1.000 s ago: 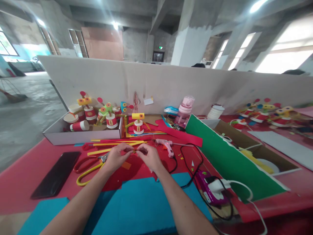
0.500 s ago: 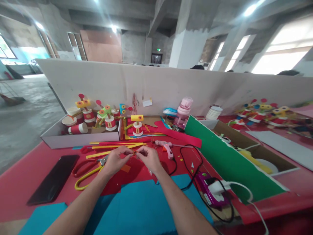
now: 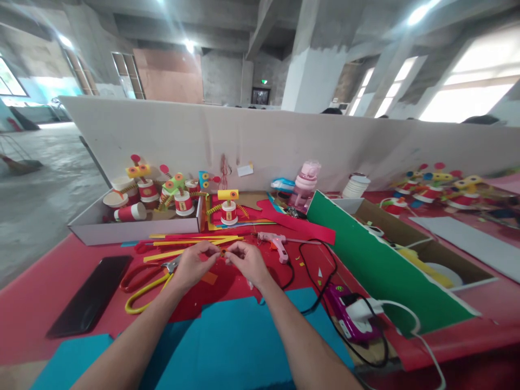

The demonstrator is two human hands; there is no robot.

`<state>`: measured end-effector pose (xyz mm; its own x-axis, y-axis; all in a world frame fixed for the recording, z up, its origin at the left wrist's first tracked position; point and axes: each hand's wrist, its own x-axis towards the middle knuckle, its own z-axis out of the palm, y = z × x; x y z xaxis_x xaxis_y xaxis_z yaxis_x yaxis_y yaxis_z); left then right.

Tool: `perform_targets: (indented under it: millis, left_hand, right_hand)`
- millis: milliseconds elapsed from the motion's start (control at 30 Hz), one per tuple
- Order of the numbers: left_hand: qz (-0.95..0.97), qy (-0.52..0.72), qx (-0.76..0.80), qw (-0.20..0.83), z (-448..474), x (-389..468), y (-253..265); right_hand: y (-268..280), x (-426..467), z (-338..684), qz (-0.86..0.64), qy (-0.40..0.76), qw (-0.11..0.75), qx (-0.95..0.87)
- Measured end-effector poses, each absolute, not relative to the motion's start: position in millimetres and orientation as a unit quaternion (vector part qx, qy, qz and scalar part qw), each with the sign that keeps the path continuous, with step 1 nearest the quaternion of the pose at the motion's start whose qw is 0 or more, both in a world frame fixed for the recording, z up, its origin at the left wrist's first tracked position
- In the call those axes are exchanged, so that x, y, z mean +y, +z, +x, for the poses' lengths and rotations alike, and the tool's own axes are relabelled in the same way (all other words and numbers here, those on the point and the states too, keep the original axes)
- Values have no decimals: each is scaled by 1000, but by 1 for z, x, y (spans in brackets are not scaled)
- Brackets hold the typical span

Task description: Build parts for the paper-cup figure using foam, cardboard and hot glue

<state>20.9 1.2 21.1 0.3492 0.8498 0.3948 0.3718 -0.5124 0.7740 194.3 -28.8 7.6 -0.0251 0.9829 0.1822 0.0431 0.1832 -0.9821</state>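
Note:
My left hand [image 3: 200,264] and my right hand [image 3: 246,262] meet over the red tabletop, fingertips almost touching. Between the two pinches is a tiny orange-brown paper piece [image 3: 222,253], too small to make out fully. Both hands are closed on it. Beside my left wrist lie scissors [image 3: 142,295] with one red and one yellow handle. A pink glue gun [image 3: 276,245] rests just beyond my right hand. Behind the hands stands a paper-cup figure [image 3: 229,210] with a yellow head and spring arms. Yellow paper strips [image 3: 179,249] lie to its left.
A white box [image 3: 134,233] of cup figures stands at the back left. To the right is a green-sided box [image 3: 377,271]. A black phone [image 3: 91,295], blue sheets [image 3: 244,341] and a purple power strip [image 3: 353,319] with cables lie nearer.
The fingertips have shifted very slightly around the small piece. Otherwise both hands and the things on the table stay where they were.

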Motion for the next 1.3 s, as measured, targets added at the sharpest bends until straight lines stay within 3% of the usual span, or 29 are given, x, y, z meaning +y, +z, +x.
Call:
perform_targets:
  millis: [167, 300, 667, 867, 1067, 1133, 1300]
  left_hand:
    - [708, 402, 405, 417, 22, 2, 19]
    - [679, 380, 408, 477, 23, 1, 21]
    - [731, 353, 406, 419, 20, 4, 20]
    - [817, 338, 373, 281, 17, 6, 17]
    - [890, 365, 265, -64, 5, 7, 18]
    - [889, 361, 237, -151, 1, 7, 21]
    - [879, 359, 191, -249, -4, 4, 26]
  right_hand:
    - [3, -26, 195, -425, 505, 525, -538]
    - [2, -26, 197, -438, 487, 518, -550]
    - [9, -31, 199, -474, 338, 467, -666]
    - [13, -31, 201, -468, 292, 451, -702]
    - [20, -24, 272, -598, 162, 531, -578]
    - [14, -23, 297, -699, 100, 465, -534]
    - [-8, -21, 319, -809, 114, 264, -513]
